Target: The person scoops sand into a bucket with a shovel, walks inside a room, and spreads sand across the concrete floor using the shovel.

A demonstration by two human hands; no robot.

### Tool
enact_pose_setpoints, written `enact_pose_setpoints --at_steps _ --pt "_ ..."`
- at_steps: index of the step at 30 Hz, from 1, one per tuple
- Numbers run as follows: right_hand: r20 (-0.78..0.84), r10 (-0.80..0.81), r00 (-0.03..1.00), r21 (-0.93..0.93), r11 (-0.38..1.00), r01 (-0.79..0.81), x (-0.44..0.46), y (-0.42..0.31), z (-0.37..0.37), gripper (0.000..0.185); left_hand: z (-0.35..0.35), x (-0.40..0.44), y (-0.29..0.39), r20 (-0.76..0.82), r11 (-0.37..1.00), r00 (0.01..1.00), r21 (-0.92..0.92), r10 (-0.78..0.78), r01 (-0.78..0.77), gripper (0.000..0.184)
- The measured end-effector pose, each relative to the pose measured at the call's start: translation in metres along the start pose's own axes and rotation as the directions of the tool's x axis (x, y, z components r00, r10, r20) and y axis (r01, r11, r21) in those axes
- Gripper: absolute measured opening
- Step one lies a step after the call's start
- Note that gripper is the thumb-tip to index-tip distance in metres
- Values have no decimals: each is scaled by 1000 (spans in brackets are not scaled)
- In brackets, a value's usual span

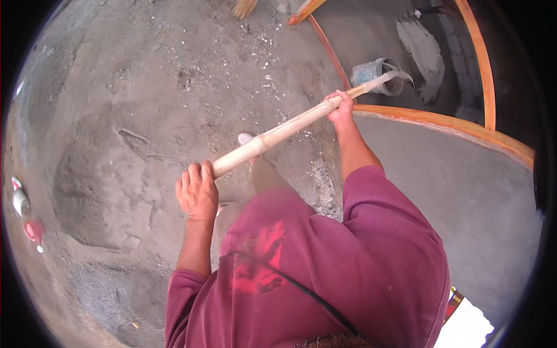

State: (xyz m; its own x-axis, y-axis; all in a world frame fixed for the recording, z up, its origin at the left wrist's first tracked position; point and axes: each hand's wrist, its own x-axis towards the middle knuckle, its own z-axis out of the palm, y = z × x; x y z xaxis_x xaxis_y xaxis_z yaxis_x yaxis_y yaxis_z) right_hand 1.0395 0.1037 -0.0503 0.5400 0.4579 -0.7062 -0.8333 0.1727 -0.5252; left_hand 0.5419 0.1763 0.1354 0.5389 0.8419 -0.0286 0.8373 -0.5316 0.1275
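Note:
A long pale bamboo pole (278, 132) runs slantwise from lower left to upper right in front of my body. My left hand (198, 188) is closed round its thick lower end. Further up the pole, my right hand (341, 107) grips it with the fingers wrapped round. Beyond that hand the pole narrows and its far end, with a thin greyish bent piece, overlaps a grey-stained bucket (365, 72). The bucket looks tilted onto its side. Whether the pole's tip touches the bucket cannot be made out.
Orange wooden frame pieces (429, 119) border an opening on the right, with a grey wall (458, 174) beside it. A broom's bristles (245, 8) show at the top. A red object (33, 231) and a pale container (21, 203) lie left on the dusty floor (116, 69).

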Motion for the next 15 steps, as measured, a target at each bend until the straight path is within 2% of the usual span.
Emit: enact_pose_setpoints --at_steps 2,3,5,6,7,8,10,14,15 --pt "32 44 999 -4 999 -44 -53 47 21 17 6 -48 -48 163 989 976 -5 -143 146 25" --pt "59 85 995 -10 996 -84 -84 74 33 17 5 -78 -69 243 982 956 -51 -165 183 27" --pt "173 168 971 -48 986 -162 -130 121 40 21 0 -154 -120 381 942 886 -95 -265 322 30" --pt "156 200 967 -50 980 -195 -144 144 44 20 10 -202 -143 466 912 829 -102 -310 398 33" --pt "117 120 986 -79 991 -111 -150 170 47 18 2 -241 -156 582 876 740 -95 -337 474 35" --pt "41 123 992 -97 988 -118 -163 194 63 19 4 -288 -173 640 835 699 -160 -319 527 34" --pt "111 297 948 -300 920 -253 -171 260 56 22 1 -368 -196 691 793 622 -117 -368 598 35" --pt "-113 488 865 -589 668 -454 -229 420 64 20 -15 -519 -197 770 609 399 -17 -498 793 38" --pt "-120 525 842 -655 595 -465 -247 461 56 19 -10 -561 -191 783 563 345 9 -518 826 38"
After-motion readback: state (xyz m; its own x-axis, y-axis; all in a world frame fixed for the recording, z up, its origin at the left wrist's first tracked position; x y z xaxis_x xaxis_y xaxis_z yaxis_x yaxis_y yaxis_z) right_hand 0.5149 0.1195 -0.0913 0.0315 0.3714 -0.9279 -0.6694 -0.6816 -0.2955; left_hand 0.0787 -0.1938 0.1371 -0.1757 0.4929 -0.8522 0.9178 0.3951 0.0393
